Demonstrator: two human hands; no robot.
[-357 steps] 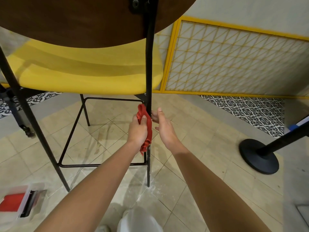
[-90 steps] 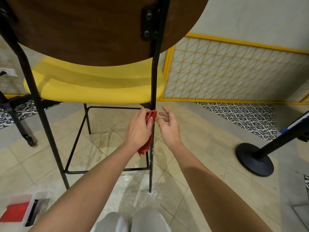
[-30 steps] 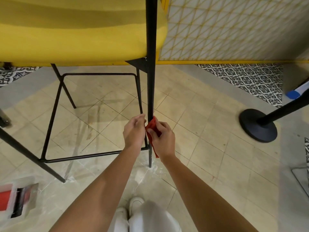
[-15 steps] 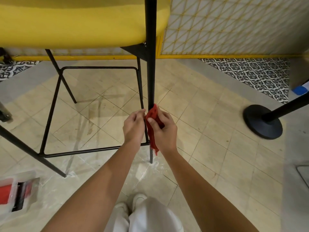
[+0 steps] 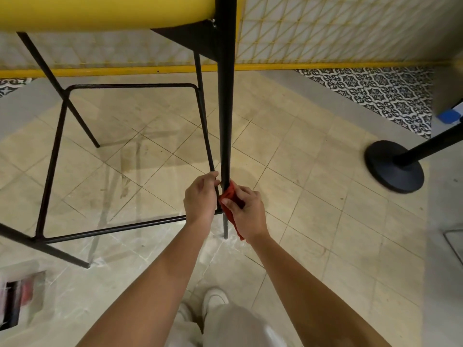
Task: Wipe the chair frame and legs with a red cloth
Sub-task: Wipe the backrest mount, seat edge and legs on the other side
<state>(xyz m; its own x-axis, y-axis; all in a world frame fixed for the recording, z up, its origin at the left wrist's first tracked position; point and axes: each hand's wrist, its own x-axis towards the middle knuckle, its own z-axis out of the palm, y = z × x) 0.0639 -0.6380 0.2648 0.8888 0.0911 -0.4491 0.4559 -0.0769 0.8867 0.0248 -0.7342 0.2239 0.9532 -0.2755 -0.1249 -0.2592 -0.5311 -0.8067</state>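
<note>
A tall stool with a yellow seat and a thin black metal frame stands in front of me. Its near right leg runs straight down to the tiled floor. My right hand grips a red cloth pressed against the lower part of that leg, just above the footrest bar. A tail of the cloth hangs below my wrist. My left hand is on the other side of the leg, fingertips curled against it at the joint with the footrest.
A black stanchion base with a slanting post stands on the floor to the right. A clear box holding red and black items lies at the lower left. A yellow-framed lattice panel lines the wall behind. My shoes are below.
The cloth passed from my left hand to my right about a second ago. Both hands have slid down the leg toward the footrest, and my view has tilted lower.
</note>
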